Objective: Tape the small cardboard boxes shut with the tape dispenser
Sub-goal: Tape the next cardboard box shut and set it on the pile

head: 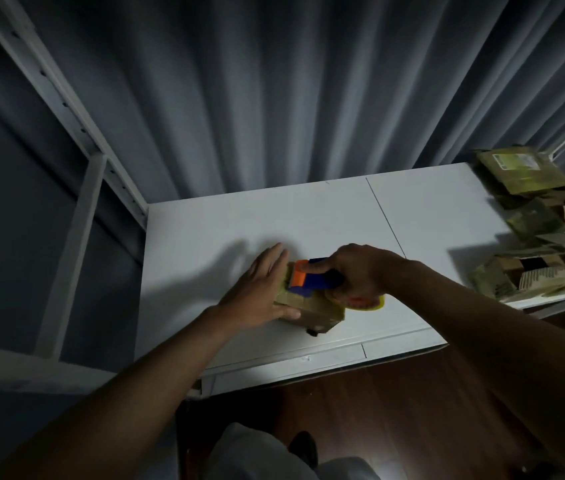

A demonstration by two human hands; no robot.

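A small cardboard box [319, 311] lies on the white table [239, 230], near its front edge. My left hand [260, 289] lies against the box's left side with straight fingers, thumb along the near edge. My right hand [360, 271] grips an orange and blue tape dispenser [303, 277], which sits on top of the box; the index finger stretches along the dispenser's top. A yellow part of the dispenser [376, 304] shows under the right hand.
A pile of several small cardboard boxes [544, 230] fills the table's right end. A white metal shelf frame [77, 216] stands to the left. Grey curtains hang behind the table. Dark wooden floor lies below the front edge.
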